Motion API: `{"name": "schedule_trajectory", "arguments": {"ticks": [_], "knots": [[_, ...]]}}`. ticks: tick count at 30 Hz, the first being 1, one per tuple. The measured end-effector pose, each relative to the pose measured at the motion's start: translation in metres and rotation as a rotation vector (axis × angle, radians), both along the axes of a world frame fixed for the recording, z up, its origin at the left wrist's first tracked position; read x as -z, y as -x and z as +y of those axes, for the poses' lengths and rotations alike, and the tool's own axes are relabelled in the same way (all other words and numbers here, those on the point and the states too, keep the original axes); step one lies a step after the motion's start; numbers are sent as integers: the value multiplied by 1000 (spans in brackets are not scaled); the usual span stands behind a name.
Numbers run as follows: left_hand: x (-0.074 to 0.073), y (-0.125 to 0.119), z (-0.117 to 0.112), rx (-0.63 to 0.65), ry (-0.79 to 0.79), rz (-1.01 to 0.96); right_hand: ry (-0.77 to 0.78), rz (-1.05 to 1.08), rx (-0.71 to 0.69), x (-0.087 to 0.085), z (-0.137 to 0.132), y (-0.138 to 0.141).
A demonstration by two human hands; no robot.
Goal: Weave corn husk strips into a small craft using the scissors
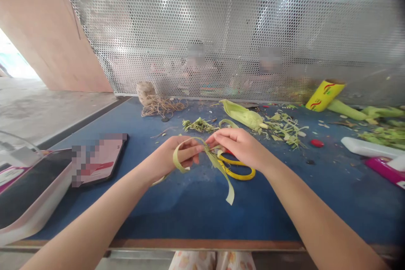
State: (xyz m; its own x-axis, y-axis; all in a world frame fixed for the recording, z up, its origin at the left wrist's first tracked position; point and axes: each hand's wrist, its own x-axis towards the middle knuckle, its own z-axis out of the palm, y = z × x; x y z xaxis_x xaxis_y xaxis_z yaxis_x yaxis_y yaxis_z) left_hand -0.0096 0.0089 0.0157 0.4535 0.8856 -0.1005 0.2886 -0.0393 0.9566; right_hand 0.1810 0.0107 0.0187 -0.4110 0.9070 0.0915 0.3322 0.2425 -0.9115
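The grip, where the left hand and the right hand pinched the pale green corn-husk strips, hung over the blue felt-covered table. Just below and right of the grip lay the yellow-handled scissors, partly under the right hand. Behind it lay the small heap of green husk trimmings, and behind-right the whole green-husked corn cob. Well behind-left sat the tangle of brown twine. Left of the grip lay the dark flat rectangular tablet, and beyond that the white plastic tray. To the right lay the small red plastic cap, and far behind-right the yellow cylindrical can. The perforated sheet-metal screen stood behind everything.
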Motion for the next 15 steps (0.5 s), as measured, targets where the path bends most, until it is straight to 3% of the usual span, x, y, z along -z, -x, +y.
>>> {"name": "schedule_trajectory", "arguments": {"ticks": [6, 15], "knots": [[-7, -3, -3, -10, -12, -8, -76, -127, -31, -1, 0, -6], [-2, -9, -2, -39, -84, 38, -146, -187, -39, -5, -5, -4]]}}
